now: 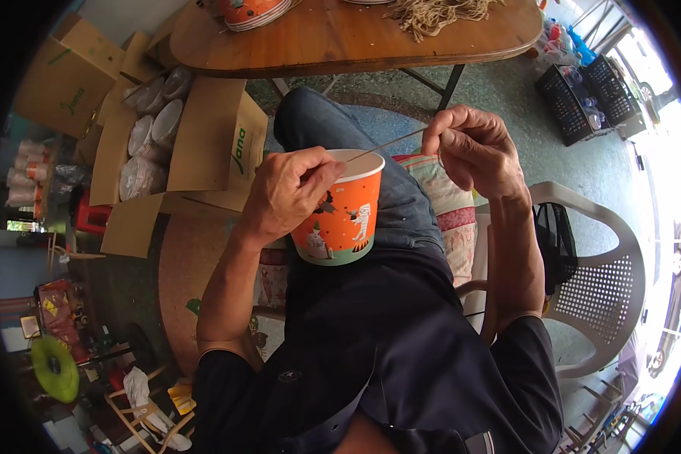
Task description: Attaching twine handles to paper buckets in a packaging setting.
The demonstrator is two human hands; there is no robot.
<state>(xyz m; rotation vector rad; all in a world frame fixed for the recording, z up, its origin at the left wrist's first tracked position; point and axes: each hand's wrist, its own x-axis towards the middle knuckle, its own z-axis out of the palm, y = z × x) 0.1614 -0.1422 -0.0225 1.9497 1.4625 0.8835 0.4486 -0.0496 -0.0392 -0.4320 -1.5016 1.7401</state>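
An orange paper bucket (338, 221) with a white rim, printed figures and a green base rests against my lap. My left hand (291, 189) is closed at its left rim, thumb and fingers pinched on a thin string (386, 143). Part of the bucket's upper left side is hidden behind that hand. The string runs taut above the bucket's mouth, up and to the right. At its other end my right hand (477, 151) pinches it between thumb and forefinger, raised beside the bucket and apart from it.
Ahead stands a wooden table (340, 57) bearing a bundle of loose strings (439, 15) and stacked orange buckets (253, 11). An open cardboard box (208, 136) of wrapped white buckets (153, 125) is at left. A plastic chair (605, 291) and black crates (571, 113) are at right.
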